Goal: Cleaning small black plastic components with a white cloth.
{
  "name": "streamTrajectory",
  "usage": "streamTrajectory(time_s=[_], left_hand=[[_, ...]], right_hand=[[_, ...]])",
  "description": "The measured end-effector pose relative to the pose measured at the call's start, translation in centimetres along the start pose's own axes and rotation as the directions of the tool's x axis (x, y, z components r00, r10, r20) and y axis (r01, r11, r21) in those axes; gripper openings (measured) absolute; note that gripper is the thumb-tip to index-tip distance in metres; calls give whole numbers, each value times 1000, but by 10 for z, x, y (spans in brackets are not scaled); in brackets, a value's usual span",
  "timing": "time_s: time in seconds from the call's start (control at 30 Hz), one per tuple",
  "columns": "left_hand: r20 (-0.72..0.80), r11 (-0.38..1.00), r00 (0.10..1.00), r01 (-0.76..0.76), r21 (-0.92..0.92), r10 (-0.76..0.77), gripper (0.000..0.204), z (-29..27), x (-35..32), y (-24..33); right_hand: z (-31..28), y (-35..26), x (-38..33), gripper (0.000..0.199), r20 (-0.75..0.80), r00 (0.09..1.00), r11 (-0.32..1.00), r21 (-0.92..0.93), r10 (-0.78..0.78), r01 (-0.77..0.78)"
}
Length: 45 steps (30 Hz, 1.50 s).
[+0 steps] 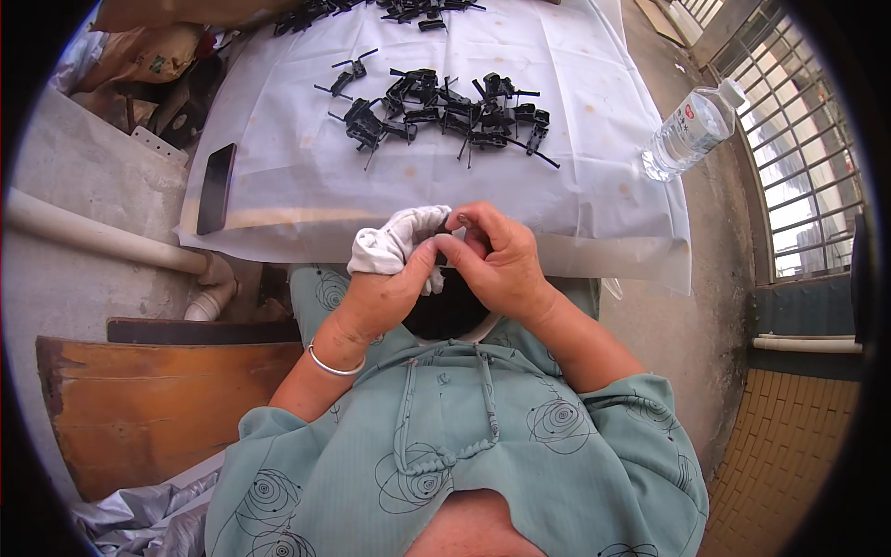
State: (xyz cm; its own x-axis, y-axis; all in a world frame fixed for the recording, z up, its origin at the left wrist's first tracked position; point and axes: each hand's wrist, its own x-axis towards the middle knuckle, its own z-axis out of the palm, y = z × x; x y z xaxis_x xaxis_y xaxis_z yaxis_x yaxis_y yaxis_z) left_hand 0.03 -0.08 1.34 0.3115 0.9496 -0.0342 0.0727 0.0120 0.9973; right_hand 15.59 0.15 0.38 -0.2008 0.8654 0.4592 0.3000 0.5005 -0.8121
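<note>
At the table's near edge my two hands meet. White cloth (394, 243), perhaps a glove, covers the fingers of my left hand (390, 292), leaving its thumb bare. My right hand (501, 265) is closed, thumb and fingertips pinched together against the left thumb. A small black part (445, 226) shows between the fingertips; most of it is hidden. It looks like the black plastic pieces (455, 110) heaped on the table beyond, which have thin arms sticking out.
A white plastic sheet (594, 130) covers the table. On it lie a dark phone (216, 188) at left and a water bottle (691, 130) at right. More black pieces (408, 9) lie at the far end. A dark round container (450, 311) sits below my hands, its contents unseen.
</note>
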Motion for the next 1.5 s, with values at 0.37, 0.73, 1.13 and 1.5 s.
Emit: streamTrajectory(time_s=[0.37,0.73,1.13,1.5], left_hand=[[-102,935,961,-220,279,256,29,6,-5,2],[-145,933,934,-292,211,325,30,10,1,-12],[67,999,998,8,-34,-6,32,0,4,-2],[36,907,947,-315,279,318,22,5,7,-4]], right_hand=[[-4,2,0,24,199,970,988,40,138,-149],[3,14,-4,24,195,940,903,277,281,-328],[-23,15,3,20,182,983,999,53,0,-10],[-13,6,3,17,268,958,987,96,100,-130]])
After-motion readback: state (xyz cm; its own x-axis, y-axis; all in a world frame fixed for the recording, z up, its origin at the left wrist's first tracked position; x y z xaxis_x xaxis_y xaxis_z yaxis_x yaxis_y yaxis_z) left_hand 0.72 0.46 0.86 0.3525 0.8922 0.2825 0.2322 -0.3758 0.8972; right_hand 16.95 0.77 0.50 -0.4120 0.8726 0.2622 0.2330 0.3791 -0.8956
